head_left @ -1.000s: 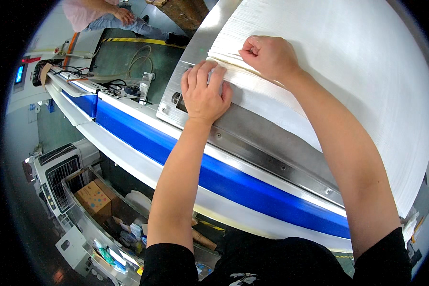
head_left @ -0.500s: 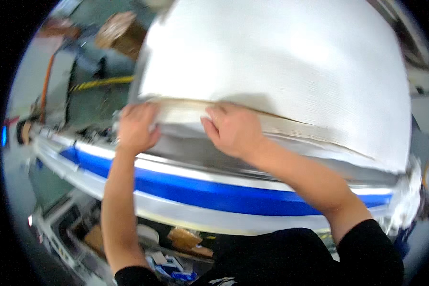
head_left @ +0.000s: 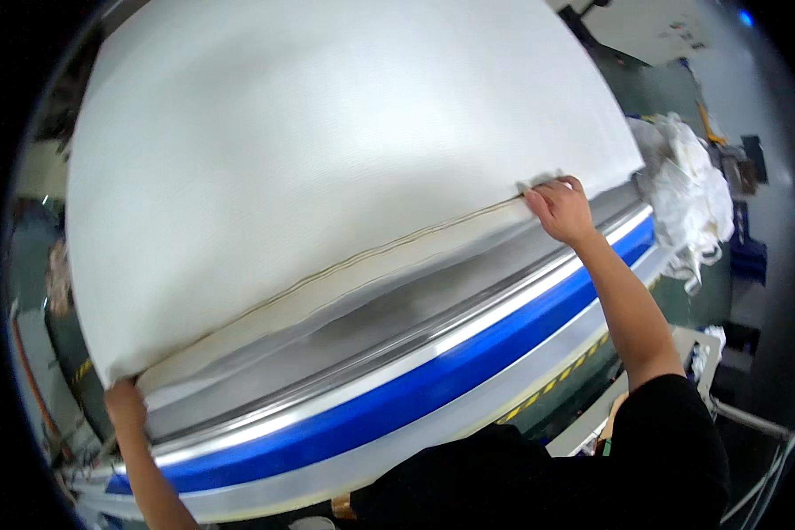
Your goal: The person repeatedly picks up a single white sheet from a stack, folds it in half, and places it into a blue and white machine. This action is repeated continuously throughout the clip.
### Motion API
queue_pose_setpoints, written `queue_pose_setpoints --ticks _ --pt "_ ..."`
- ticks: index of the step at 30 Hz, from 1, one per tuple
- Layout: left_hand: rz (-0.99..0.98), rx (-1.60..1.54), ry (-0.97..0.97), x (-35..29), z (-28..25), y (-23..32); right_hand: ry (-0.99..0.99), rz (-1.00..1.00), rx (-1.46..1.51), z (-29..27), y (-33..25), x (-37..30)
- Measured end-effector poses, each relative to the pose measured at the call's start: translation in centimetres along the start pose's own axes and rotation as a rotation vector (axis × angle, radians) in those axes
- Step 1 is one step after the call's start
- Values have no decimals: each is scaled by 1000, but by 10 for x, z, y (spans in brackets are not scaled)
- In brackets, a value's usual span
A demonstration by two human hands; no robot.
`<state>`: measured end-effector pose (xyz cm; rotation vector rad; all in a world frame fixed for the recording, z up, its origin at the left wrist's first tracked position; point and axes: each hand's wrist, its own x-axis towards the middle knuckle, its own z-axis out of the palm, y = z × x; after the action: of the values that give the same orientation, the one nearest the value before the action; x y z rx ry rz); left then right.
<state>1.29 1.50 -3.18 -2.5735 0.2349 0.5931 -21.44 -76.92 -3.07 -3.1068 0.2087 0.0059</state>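
— So, where is the person standing with the sheet (head_left: pixel 327 159)?

— It is lying across the table (head_left: pixel 397 389), its near edge lined up along the metal rail. The hands are working well apart: the right hand (head_left: pixel 558 208) is pinching the hem at one end, and the left hand (head_left: pixel 125 405) is seemingly gripping the other corner, though it's blurred.

— What's remaining?

— Probably flattening; the hem is sagging midway.
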Motion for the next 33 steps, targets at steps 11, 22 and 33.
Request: queue_pose_setpoints --ticks 11,22,33 --pt "-133 79 -37 19 28 -25 -413 316 -235 -24 260 -18" --pt "-106 153 -50 -18 48 -82 -358 276 -215 4 324 -24" --pt "-72 137 -36 -47 -54 -18 -332 299 -148 -76 411 -65"
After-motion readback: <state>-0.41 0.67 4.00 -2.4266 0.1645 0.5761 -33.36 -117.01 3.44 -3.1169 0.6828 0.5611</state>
